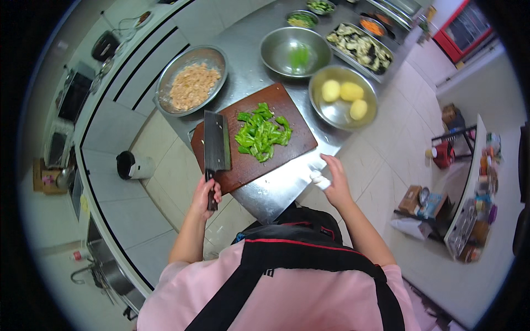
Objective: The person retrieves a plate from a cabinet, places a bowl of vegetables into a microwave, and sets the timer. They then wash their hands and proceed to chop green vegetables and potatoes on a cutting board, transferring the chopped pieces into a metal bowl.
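My left hand (205, 194) grips the dark wooden handle of a Chinese cleaver (216, 140), whose broad blade lies over the left part of a brown cutting board (285, 103). Cut green peppers (263, 132) sit in a loose pile on the board, just right of the blade. Off the board's lower right corner is my right hand (336, 182), fingers apart, above the edge of the steel table (273, 198). White coverings, which look like wrappings, show on some of its fingers. I see nothing held in that hand.
Beyond the board stand a steel bowl of raw meat pieces (194, 87), a bowl with green pieces in water (267, 62), and a bowl with three peeled potatoes (352, 92). Farther back are a tray of cut eggplant (360, 47) and shredded carrot (372, 27). A bin (140, 166) stands left.
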Motion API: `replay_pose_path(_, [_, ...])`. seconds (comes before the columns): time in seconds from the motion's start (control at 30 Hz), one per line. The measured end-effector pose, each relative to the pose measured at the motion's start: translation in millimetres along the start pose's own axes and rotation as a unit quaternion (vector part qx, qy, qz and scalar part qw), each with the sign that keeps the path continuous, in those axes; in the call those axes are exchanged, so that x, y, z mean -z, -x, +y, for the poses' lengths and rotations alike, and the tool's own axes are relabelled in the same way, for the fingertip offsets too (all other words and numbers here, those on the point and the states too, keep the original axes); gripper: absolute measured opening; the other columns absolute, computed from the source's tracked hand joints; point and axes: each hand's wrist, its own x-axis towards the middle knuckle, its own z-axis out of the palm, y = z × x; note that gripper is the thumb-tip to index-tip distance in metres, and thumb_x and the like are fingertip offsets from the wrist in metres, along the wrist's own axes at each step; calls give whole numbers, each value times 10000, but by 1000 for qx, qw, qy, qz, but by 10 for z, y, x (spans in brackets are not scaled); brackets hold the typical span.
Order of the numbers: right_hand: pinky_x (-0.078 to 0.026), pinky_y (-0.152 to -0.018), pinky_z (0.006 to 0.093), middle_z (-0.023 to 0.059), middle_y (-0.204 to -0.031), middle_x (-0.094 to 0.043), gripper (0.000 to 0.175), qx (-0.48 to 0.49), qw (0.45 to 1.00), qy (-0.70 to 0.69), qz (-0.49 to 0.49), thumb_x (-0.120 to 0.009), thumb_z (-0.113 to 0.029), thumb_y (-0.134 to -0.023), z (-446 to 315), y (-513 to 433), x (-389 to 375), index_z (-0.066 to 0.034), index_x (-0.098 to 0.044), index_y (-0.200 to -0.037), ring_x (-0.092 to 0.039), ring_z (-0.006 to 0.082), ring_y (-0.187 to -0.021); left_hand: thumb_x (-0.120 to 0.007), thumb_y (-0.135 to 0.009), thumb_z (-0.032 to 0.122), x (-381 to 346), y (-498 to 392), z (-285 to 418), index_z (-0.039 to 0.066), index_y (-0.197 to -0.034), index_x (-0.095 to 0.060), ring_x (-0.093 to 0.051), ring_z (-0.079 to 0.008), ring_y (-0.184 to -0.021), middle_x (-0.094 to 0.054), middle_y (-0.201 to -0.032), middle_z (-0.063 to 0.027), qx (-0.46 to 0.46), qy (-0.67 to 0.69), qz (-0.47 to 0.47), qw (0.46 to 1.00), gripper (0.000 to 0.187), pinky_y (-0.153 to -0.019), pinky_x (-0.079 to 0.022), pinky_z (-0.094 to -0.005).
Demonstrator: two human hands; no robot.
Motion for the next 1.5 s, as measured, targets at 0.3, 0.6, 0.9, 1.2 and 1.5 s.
replay_pose_path(0.3, [-268,-1212,524,257,-1564,-399,855,202,950,153,-184,-753,-580,-823,236,-2229,-1249,-111,-504,-1494,-356,442,-1463,-539,-1078,188,-451,229,-1100,165,-1125,-447,-533,-140,-606,-538,-786,-39,24,105,107,988,106,-527,-470,-296])
replay_pose_path(0.6, [-219,-1185,630,206,-1532,-458,721,275,904,194,-265,-761,-565,-804,-77,-2255,-1820,-225,-612,-1422,-415,372,-1435,-543,-1070,153,-1445,-363,-1058,131,-1145,-465,-529,-135,-579,-537,-747,-31,-25,143,162,976,112,-500,-450,-285])
replay_pose_path(0.9, [-359,-1090,543,186,-1451,-512,768,239,958,92,-127,-785,-616,-759,-300,-2035,-2048,-151,-645,-1353,-487,378,-1327,-550,-1062,138,-1600,-552,-852,125,-1125,-453,-516,-124,-567,-530,-746,-29,-36,140,149,978,116,-493,-441,-275])
replay_pose_path(1.2, [-386,-1112,506,198,-1473,-475,744,189,980,-45,-40,-827,-523,-766,-641,-2255,-1588,-121,-627,-1358,-478,413,-1316,-548,-1052,121,-1795,-394,-301,114,-1225,-421,-500,-126,-562,-517,-759,-44,-79,-11,93,993,215,-494,-439,-276])
replay_pose_path(1.5, [-371,-1141,467,213,-1468,-467,705,155,979,1,136,-837,-359,-784,275,-2549,132,-94,-586,-1387,-465,406,-1348,-619,-999,67,-3083,-951,-464,50,-1455,-403,-495,-100,-552,-516,-737,-2,-45,-130,-78,987,505,-480,-431,-275])
